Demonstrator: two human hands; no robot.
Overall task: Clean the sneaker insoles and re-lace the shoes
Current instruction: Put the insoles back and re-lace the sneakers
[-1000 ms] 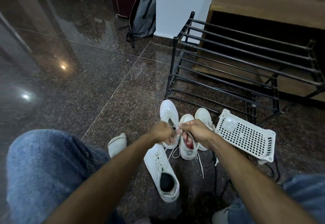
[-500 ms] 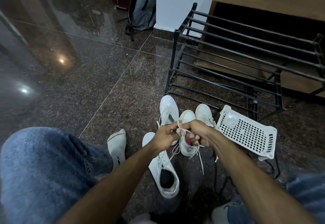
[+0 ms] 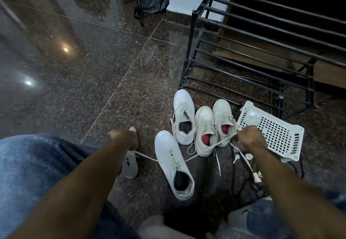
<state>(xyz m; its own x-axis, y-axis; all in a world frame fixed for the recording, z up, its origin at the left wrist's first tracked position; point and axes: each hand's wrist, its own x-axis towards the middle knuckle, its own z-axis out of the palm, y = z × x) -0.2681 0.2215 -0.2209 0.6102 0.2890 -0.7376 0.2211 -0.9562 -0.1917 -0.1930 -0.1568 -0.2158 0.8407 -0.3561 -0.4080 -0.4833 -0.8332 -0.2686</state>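
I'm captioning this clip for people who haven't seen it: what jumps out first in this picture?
Four white sneakers sit on the dark floor at centre. A shoelace stretches taut between the left hand and right hand, across the nearest sneaker. A white basket lies right, a black rack behind.

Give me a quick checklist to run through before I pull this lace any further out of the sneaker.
1. Left hand has a firm hold on the lace: ok, fingers curled round its end.
2. Right hand holds the other end: ok, lace runs into the fist.
3. Lace runs free between the hands: not ok, it crosses over the near sneaker.
4. Lace fully out of the red-lined sneaker: cannot tell, the eyelets are too small to read.
5. Loose laces of the neighbouring sneakers out of the way: not ok, ends trail on the floor close by.
6. White basket clear of the right hand: cannot tell, they look very close.
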